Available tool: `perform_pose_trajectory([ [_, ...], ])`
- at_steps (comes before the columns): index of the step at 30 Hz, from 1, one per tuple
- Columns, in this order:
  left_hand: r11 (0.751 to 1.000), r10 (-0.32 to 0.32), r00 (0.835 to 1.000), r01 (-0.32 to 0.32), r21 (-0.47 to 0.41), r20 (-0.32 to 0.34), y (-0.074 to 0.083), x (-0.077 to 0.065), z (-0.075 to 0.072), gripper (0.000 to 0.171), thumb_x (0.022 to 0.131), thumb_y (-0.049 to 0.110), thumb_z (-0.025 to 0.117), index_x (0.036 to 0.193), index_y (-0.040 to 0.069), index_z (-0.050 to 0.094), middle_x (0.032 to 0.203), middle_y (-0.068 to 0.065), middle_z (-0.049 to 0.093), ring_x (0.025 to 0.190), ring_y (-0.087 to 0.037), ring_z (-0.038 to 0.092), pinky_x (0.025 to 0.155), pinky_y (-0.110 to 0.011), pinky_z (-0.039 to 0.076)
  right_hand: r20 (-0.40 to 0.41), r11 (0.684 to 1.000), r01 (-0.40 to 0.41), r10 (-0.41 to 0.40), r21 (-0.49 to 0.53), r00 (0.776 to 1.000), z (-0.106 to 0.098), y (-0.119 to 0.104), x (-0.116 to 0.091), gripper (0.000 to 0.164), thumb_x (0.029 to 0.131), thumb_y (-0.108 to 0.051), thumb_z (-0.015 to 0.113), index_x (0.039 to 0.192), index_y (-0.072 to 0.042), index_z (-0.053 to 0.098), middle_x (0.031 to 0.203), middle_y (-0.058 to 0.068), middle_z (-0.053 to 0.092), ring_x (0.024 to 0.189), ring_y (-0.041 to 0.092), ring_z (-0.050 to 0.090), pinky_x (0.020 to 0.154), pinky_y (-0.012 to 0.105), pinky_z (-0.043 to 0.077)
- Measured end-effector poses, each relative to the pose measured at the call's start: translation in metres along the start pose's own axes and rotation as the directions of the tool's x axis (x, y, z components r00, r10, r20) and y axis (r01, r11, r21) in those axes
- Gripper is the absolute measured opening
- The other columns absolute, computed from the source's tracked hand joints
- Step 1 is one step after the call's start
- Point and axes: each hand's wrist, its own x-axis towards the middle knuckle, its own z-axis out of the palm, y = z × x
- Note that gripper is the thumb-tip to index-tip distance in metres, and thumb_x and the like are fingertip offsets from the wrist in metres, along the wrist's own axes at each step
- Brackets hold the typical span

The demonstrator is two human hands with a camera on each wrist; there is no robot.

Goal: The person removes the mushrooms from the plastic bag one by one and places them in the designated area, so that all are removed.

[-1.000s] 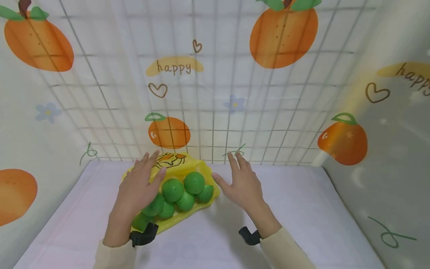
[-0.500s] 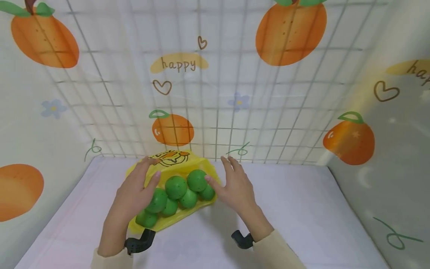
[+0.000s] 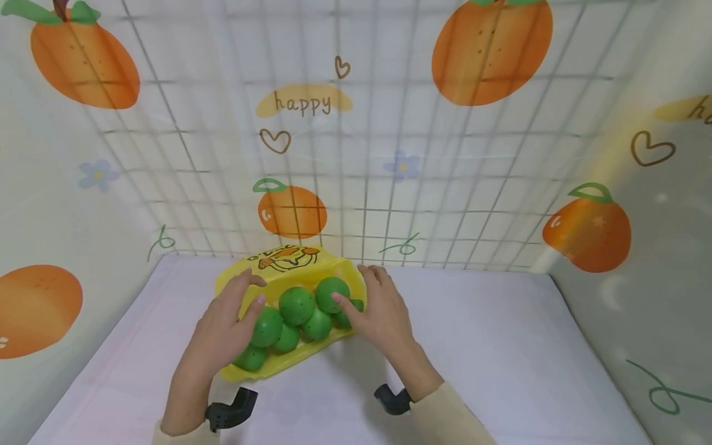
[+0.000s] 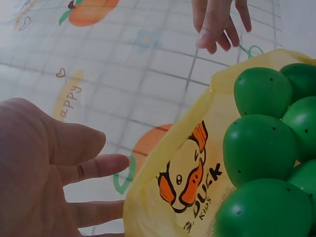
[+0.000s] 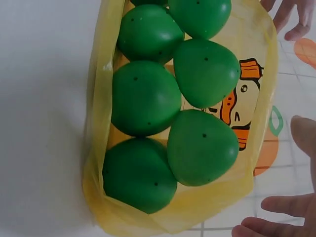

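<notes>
Apparently at the reach, my spread left hand (image 3: 224, 326) and right hand (image 3: 382, 314) flank a yellow bag (image 3: 278, 285) (green balls (image 3: 297, 305) inside); gripping seems due.

A small screened-off booth, its wider setting unclear, shows in translucent sheeting (image 3: 473, 148) printed with oranges (image 3: 292, 212), a grid (image 3: 364, 210) visible through it, enclosing the pale worktop's (image 3: 473, 346) far and side edges.
</notes>
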Motion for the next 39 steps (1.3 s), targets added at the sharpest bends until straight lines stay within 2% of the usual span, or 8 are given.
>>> perform_pose_trajectory([
  [4,1.000,0.003,1.000,-0.003,-0.006,0.001,-0.004,-0.001,0.002,0.025,0.109,0.017,0.055,0.129,0.005,0.061,0.163,-0.025,0.038,0.150,-0.048,0.034,0.114,-0.072,0.033,-0.005,1.000,0.015,-0.015,0.020,1.000,0.005,0.000,0.000,0.077,0.095,-0.055,0.072,0.150,-0.003,0.055,0.148,0.017,0.054,0.127,0.036,0.058,0.102,0.054,0.053],
  [9,1.000,-0.004,1.000,0.004,-0.020,0.001,-0.011,-0.001,0.004,0.023,0.108,0.016,0.055,0.127,0.005,0.064,0.164,-0.026,0.037,0.151,-0.050,0.031,0.115,-0.073,0.030,-0.005,0.998,0.009,-0.009,0.066,1.000,0.008,-0.002,-0.002,0.075,0.095,-0.050,0.075,0.148,-0.001,0.055,0.149,0.019,0.053,0.133,0.039,0.056,0.106,0.056,0.050],
  [19,0.998,-0.028,0.999,0.027,-0.049,-0.022,-0.026,-0.004,0.008,0.034,0.107,0.012,0.056,0.139,0.001,0.063,0.163,-0.026,0.038,0.150,-0.051,0.032,0.116,-0.072,0.029,-0.027,0.989,0.030,-0.026,0.146,0.999,0.017,-0.008,-0.002,0.067,0.094,-0.043,0.079,0.142,0.000,0.060,0.142,0.017,0.059,0.128,0.038,0.059,0.107,0.055,0.050],
  [28,0.992,-0.062,0.998,0.060,-0.107,-0.015,-0.038,-0.002,0.008,0.043,0.104,0.004,0.055,0.147,0.005,0.059,0.166,-0.023,0.036,0.154,-0.048,0.027,0.119,-0.071,0.024,-0.035,0.979,0.026,-0.019,0.203,0.999,0.025,-0.011,-0.001,0.064,0.092,-0.039,0.082,0.140,0.000,0.062,0.137,0.017,0.063,0.127,0.038,0.061,0.106,0.055,0.050],
  [39,0.982,-0.123,0.992,0.119,-0.150,-0.019,-0.037,0.002,0.011,0.061,0.095,-0.011,0.055,0.153,0.007,0.053,0.167,-0.019,0.036,0.155,-0.045,0.026,0.122,-0.067,0.022,-0.022,0.973,-0.020,0.025,0.231,0.999,0.031,-0.011,0.001,0.063,0.091,-0.035,0.084,0.139,0.000,0.062,0.136,0.018,0.065,0.129,0.037,0.060,0.109,0.054,0.049],
])
